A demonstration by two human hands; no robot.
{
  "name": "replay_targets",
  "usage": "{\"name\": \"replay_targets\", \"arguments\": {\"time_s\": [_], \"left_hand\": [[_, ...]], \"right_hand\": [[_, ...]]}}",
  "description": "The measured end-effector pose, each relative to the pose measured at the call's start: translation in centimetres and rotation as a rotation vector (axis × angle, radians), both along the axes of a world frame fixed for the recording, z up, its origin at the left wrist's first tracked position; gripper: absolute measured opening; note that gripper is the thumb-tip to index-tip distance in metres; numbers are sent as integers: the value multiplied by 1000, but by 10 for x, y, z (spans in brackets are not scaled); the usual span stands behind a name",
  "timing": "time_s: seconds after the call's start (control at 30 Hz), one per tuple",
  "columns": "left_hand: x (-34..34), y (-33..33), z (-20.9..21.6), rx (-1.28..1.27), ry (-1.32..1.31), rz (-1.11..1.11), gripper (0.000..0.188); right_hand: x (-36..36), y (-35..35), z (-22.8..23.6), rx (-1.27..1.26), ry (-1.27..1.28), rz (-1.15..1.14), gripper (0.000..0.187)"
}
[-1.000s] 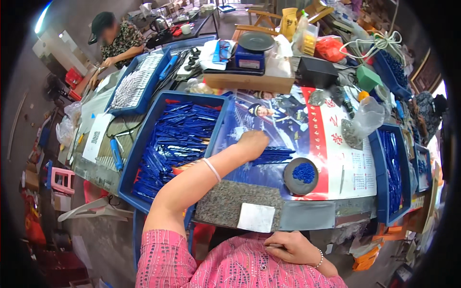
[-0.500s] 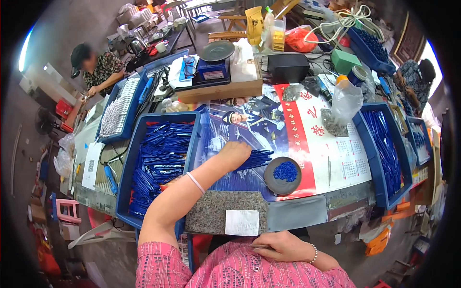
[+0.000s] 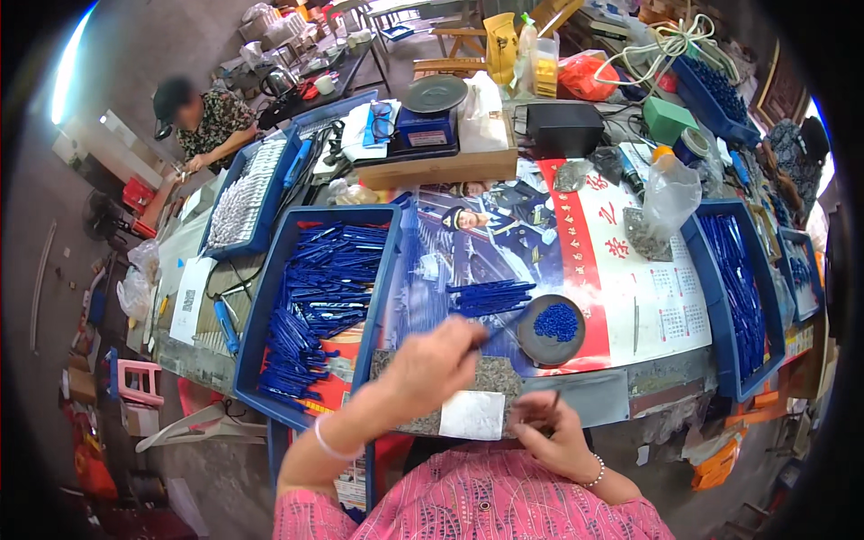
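Observation:
My left hand (image 3: pixel 436 362) is shut on a thin blue pen barrel (image 3: pixel 498 335) and holds it above a grey stone slab (image 3: pixel 497 376) at the table's near edge. My right hand (image 3: pixel 551 435) is close to my chest and pinches a small dark thin piece (image 3: pixel 555 401). A loose bundle of blue barrels (image 3: pixel 490 297) lies on the printed poster just beyond my left hand. To the right of that hand stands a round dark dish (image 3: pixel 531 349) filled with small blue caps (image 3: pixel 556 321). A white paper square (image 3: pixel 472 415) rests on the slab between my hands.
A large blue tray (image 3: pixel 270 306) full of blue pen barrels stands at left, another blue tray (image 3: pixel 697 261) at right. A weighing scale (image 3: pixel 430 115) on a wooden box, a black box, bags and a clear bag sit behind. Another person (image 3: pixel 207 121) works at the far left.
My left hand has drawn back from the bundle of barrels toward my body with one blue barrel in it. My right hand has lifted slightly and now shows a dark piece.

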State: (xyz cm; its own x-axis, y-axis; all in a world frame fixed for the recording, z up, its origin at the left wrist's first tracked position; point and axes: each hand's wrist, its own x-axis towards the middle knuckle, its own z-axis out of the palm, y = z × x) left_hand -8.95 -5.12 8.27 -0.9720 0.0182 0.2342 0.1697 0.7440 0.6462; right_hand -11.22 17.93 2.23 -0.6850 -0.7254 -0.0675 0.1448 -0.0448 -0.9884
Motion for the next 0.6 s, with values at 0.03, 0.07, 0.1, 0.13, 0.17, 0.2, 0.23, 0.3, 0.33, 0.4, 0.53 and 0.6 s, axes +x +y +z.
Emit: {"name": "replay_targets", "arguments": {"time_s": [0.03, 0.07, 0.1, 0.13, 0.17, 0.2, 0.23, 0.3, 0.33, 0.4, 0.53, 0.6], "left_hand": [[15, 10, 2, 61, -6, -25, 26], [29, 20, -5, 125, -50, -18, 26], [44, 29, -7, 143, -78, -2, 26], [54, 37, -12, 154, -94, -8, 25], [63, 43, -19, 165, -90, -4, 25], [70, 51, -27, 180, -90, 10, 25], [74, 56, -32, 196, -89, 24, 25], [79, 59, -37, 238, -106, 21, 25], [80, 60, -37, 276, -123, 21, 26], [76, 57, -29, 229, -10, 17, 30], [71, 67, 4, 112, 292, -167, 41], [62, 86, 34, 275, 491, -335, 36]], "right_hand": [[-1, -2, 4, -1, -3, -3, 33], [-4, -5, 11, -109, -157, -34, 33], [-6, -9, 19, -217, -309, -56, 33], [-7, -11, 23, -201, -347, -58, 32], [-8, -12, 23, -200, -349, -59, 32], [-10, -12, 22, -124, -264, -12, 28], [-11, -10, 20, -48, -180, 34, 25], [-10, -7, 18, 26, -97, 71, 17], [-9, -7, 18, 5, -61, 55, 15], [-7, -4, 16, -12, -23, 42, 13], [-10, 2, 10, -63, -173, -132, 10], [-12, 2, 11, -78, -246, -209, 8]]}}
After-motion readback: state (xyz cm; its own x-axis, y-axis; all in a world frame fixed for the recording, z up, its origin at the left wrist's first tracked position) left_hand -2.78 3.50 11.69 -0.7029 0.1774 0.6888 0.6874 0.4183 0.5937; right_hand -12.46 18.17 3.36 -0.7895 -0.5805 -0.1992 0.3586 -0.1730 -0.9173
